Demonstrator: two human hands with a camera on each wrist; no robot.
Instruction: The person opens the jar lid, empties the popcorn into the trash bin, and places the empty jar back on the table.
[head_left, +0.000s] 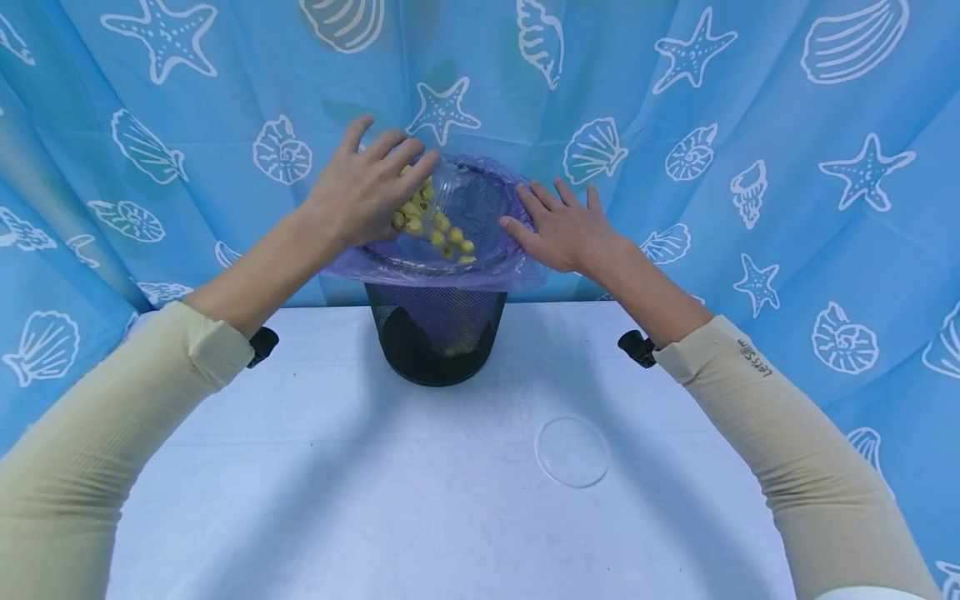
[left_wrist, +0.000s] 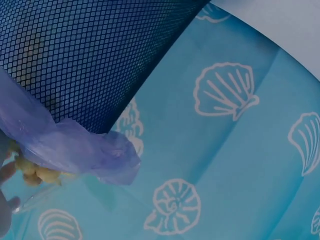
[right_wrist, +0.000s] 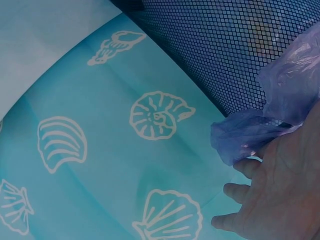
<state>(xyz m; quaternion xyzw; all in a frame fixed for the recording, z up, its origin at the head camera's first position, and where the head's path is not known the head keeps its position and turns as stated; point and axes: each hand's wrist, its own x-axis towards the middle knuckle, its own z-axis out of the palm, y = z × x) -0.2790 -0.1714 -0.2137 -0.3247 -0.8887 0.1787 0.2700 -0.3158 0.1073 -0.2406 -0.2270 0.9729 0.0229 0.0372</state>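
Observation:
My left hand [head_left: 367, 192] grips a clear plastic container [head_left: 444, 185], tilted over a black mesh wastebasket [head_left: 438, 358]. Small yellow pieces [head_left: 412, 218] lie in the container, and several more tumble from it into the opening. A thin purple bag [head_left: 517, 271] lines the basket and folds over its rim. In the left wrist view, yellow pieces [left_wrist: 37, 170] show beside the bag's edge. On the other side, my right hand [head_left: 566, 229] rests at the bag-covered rim, its fingers spread. The right wrist view shows those fingers [right_wrist: 237, 192] against the purple film.
A clear round lid [head_left: 572, 452] lies flat on the white table [head_left: 420, 500], nearer than the basket and to its right. Right behind the basket hangs a blue curtain [head_left: 487, 100] with white shells and starfish.

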